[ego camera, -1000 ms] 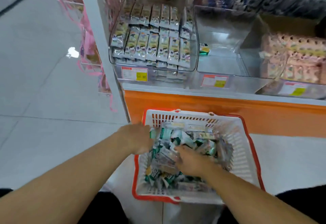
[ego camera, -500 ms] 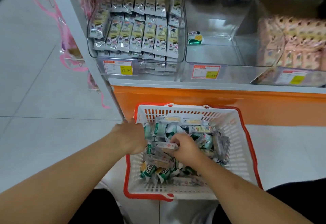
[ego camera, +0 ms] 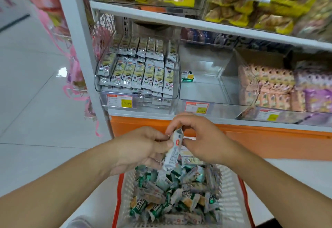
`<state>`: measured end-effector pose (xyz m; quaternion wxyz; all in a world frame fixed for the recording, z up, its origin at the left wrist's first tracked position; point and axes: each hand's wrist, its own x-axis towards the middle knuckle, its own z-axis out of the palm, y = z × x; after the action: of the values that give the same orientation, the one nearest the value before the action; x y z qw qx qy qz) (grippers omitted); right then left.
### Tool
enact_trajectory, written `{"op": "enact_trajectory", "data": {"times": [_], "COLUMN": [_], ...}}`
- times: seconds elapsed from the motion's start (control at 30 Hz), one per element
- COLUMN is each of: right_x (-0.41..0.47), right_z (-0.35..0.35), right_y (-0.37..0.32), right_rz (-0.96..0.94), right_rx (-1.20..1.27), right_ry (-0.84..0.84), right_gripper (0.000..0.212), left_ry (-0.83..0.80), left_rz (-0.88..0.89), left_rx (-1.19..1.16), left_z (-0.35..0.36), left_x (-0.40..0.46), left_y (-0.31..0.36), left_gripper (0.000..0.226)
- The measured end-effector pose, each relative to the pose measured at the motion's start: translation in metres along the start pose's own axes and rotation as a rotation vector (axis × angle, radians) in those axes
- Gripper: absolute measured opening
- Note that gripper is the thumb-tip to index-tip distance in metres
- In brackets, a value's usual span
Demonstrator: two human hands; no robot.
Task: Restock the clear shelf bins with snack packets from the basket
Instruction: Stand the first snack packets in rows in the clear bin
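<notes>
Both hands meet over the basket (ego camera: 231, 195): left hand (ego camera: 142, 148) and right hand (ego camera: 203, 139) pinch one crinkly white foil snack packet (ego camera: 173, 151), held upright-ish, fingers curled round it. Below, the white plastic lattice basket holds a loose heap of packets. Clear middle bin (ego camera: 206, 91) holds just one green packet (ego camera: 187, 75).

Basket (ego camera: 231, 208) — white lattice, red rim. Held packet (ego camera: 173, 151) — silver-white, small red mark. Shelf base (ego camera: 269, 141) orange; price tags (ego camera: 119, 99) red-and-yellow.

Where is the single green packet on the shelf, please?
In the head view, the green packet lies alone in the middle clear bin, against its left wall, beside the full bin.
</notes>
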<state>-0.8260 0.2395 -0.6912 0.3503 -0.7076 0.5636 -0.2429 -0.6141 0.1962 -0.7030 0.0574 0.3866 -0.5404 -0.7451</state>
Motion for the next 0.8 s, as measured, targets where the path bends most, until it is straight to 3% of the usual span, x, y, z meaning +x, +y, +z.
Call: {"op": "enact_trajectory", "data": {"times": [0.1, 0.2, 0.27, 0.47, 0.63, 0.7, 0.8], "right_x": [-0.001, -0.001, -0.002, 0.004, 0.008, 0.011, 0.025], "right_z": [-0.003, -0.002, 0.002, 0.009, 0.016, 0.016, 0.01], "right_y": [-0.011, -0.025, -0.031, -0.033, -0.035, -0.038, -0.048], "right_rz": [0.043, 0.005, 0.01, -0.022, 0.006, 0.058, 0.074], "right_rx": [-0.033, -0.123, -0.229, -0.324, -0.268, -0.214, -0.179], "right_ry": [0.007, -0.042, -0.094, -0.048, 0.021, 0.055, 0.113], "right_gripper": [0.063, 0.054, 0.068, 0.091, 0.093, 0.093, 0.09], "left_ry": [0.151, 0.286, 0.336, 0.433, 0.395, 0.367, 0.503], "left_rz": [0.068, 0.084, 0.102, 0.105, 0.076, 0.068, 0.141], "left_rx": [0.053, -0.01, -0.042, -0.05, -0.08, 0.091, 0.734], "left_z": [0.003, -0.001, -0.002, -0.004, -0.014, -0.024, -0.054], "left_x": [-0.004, -0.003, -0.003, -0.005, -0.012, -0.019, -0.034], "left_y": [0.006, 0.007, 0.011, 0.015, 0.025, 0.035, 0.044], "left_gripper": [0.013, 0.033, 0.035, 0.036, 0.041, 0.044, 0.049]}}
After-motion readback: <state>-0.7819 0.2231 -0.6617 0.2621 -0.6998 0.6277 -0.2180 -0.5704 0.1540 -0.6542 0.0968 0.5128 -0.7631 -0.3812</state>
